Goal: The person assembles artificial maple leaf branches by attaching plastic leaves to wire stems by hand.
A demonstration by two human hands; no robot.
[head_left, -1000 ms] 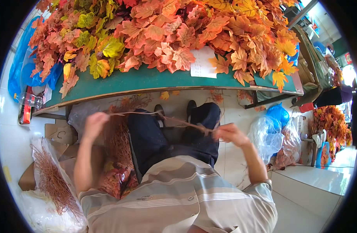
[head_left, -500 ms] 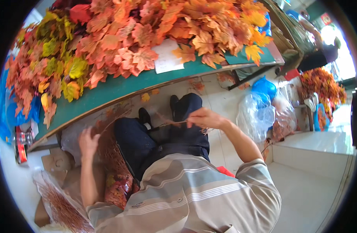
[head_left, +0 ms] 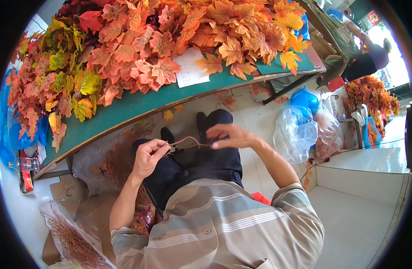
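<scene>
1. The thin brown stem [head_left: 188, 141] ran across the middle of the frame, above my lap, bending in a shallow arch between my two hands.
2. My left hand [head_left: 150, 154] was pinched shut on the stem's left end, thumb and fingers closed around it.
3. My right hand [head_left: 230, 136] held the stem's right end at the fingertips, the other fingers spread loosely.
4. Under both hands lay my dark trousers [head_left: 201, 163], and my striped shirt [head_left: 219, 224] filled the lower centre.
5. Just left of my knee, a heap of brown stems and leaves [head_left: 120, 157] sat under the tabletop's edge.
6. The green tabletop [head_left: 138, 105] curved across the upper frame, loaded with orange, red and yellow maple leaves [head_left: 138, 49] and a white paper slip [head_left: 190, 67].
7. At the lower left, a clear bag of bare brown stems [head_left: 73, 244] lay on the floor.
8. To the right stood clear and blue plastic bags [head_left: 304, 125].
</scene>
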